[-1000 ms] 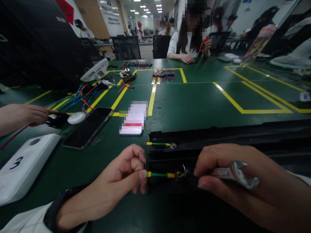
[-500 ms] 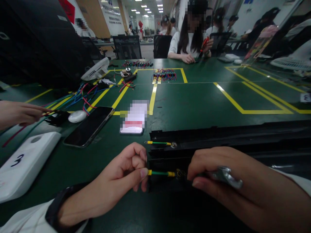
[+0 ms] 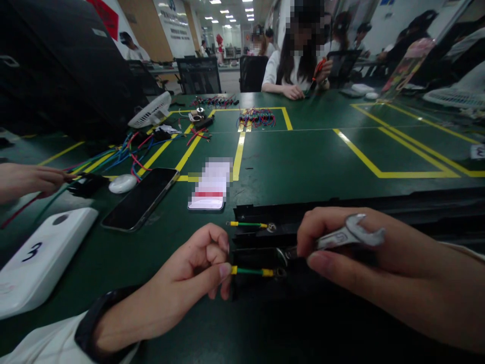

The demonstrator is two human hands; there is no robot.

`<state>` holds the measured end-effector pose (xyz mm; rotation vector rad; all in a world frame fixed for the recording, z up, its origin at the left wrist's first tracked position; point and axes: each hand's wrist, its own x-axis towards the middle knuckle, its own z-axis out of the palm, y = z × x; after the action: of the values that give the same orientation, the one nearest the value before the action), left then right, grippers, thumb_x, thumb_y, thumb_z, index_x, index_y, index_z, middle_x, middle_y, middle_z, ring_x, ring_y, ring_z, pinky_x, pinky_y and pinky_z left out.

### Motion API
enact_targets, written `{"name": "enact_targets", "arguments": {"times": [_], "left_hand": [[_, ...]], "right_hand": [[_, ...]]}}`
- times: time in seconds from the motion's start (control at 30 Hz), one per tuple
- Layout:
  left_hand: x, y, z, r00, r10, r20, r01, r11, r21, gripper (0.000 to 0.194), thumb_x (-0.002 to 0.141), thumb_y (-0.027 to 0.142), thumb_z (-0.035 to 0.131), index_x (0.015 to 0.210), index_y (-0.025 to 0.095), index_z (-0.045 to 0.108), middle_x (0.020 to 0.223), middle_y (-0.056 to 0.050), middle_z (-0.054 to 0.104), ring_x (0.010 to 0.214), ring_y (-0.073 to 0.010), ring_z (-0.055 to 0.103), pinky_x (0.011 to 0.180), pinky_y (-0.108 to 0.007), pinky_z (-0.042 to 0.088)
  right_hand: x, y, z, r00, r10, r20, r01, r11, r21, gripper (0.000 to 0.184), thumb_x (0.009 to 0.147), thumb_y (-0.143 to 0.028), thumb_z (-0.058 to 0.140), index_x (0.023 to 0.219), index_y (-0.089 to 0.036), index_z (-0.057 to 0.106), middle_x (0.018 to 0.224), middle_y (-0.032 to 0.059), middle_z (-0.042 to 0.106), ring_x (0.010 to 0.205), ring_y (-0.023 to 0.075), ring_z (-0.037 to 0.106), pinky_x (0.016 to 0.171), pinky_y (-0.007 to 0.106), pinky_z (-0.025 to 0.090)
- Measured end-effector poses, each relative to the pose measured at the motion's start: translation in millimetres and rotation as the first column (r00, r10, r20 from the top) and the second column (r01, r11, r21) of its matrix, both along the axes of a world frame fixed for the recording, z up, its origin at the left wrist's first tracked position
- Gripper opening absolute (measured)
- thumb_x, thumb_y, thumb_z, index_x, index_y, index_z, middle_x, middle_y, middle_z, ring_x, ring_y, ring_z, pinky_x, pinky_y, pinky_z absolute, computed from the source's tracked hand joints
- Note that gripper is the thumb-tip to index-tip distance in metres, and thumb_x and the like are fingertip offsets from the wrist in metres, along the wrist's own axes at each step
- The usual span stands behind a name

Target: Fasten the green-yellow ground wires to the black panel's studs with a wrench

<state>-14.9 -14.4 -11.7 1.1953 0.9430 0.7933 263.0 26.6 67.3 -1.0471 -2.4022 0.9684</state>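
Wrench [image 3: 350, 233] in right hand [image 3: 364, 268]; channel [image 3: 261, 290] seemingly holds wire [image 3: 250, 271].

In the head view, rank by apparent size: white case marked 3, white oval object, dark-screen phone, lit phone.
1. White case marked 3
2. Dark-screen phone and lit phone: too alike to rank
3. White oval object

Pretty dim room tbh, just small bright ceiling lights [image 3: 226, 9] way back. Foreground's murky, phone screen [image 3: 212, 184] glows, wrench [image 3: 350, 235] catches shine, edges look stretched, background's soft.
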Motion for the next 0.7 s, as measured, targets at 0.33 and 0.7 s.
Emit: {"name": "enact_targets", "arguments": {"times": [0.33, 0.7], "left_hand": [[-3, -3, -1.1, 1.000, -0.005, -0.006, 0.005, 1.000, -0.006, 0.011, 0.100, 0.025, 0.059, 0.104, 0.022, 0.049, 0.072, 0.004, 0.066, 0.062, -0.0094, 0.058, 0.057, -0.019, 0.042], [0, -1, 3.3, 1.000, -0.008, -0.018, 0.008, 1.000, -0.006, 0.011, 0.099, 0.023, 0.059, 0.101, 0.022, 0.048, 0.071, 0.005, 0.065, 0.062, -0.0098, 0.056, 0.056, -0.019, 0.041]], "right_hand": [[-16, -12, -10.7, 0.996, -0.068, -0.060, 0.074, 0.993, 0.097, 0.019, 0.094, -0.041, 0.063, 0.089, -0.025, 0.071, 0.071, 0.0009, 0.069, 0.065, 0.0185, 0.064, 0.058, 0.026, 0.050], [-8, -8, -7.5, 0.994, 0.106, 0.004, -0.106, 0.991, 0.079, 0.018, 0.092, -0.014, 0.053, 0.092, -0.024, 0.069, 0.085, -0.0007, 0.074, 0.073, 0.0162, 0.068, 0.067, 0.027, 0.053]]}}
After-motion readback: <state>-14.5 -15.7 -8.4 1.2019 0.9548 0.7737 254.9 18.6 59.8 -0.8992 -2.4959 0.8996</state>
